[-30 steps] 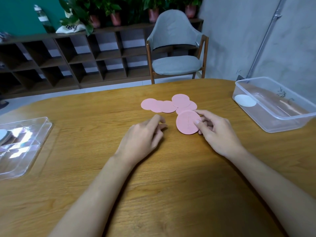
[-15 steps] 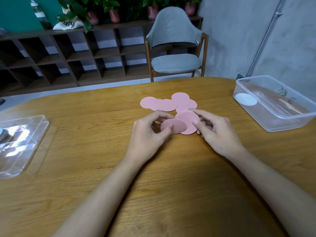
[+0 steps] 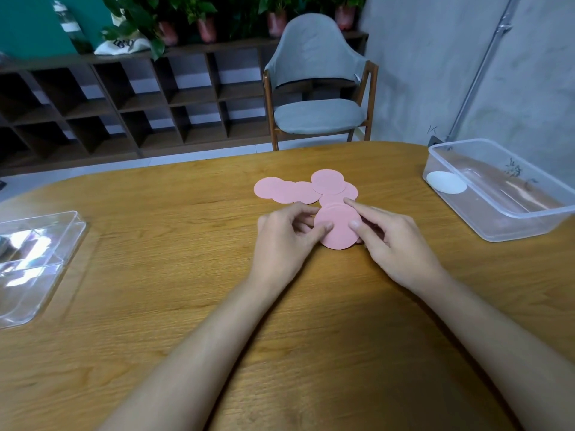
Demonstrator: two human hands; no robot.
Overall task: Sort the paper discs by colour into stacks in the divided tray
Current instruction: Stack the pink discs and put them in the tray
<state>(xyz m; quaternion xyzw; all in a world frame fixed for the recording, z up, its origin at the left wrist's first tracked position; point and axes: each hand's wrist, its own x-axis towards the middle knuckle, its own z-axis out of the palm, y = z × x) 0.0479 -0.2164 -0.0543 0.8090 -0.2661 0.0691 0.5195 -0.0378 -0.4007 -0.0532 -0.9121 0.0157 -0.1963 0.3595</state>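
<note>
Where discs overlap, a pink stack; left hand, right hand pinching it.

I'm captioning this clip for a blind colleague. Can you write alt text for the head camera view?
The left hand and right hand pinch opposite edges of a small stack of pink discs over a wooden table. Loose pink discs lie overlapping beyond; a clear tub holding a white disc sits far right, a clear divided tray far left.

Pink disc stack held at mid-table
I saw my left hand and right hand pinching it; loose pink discs lay just beyond, the divided tray well left.
</note>
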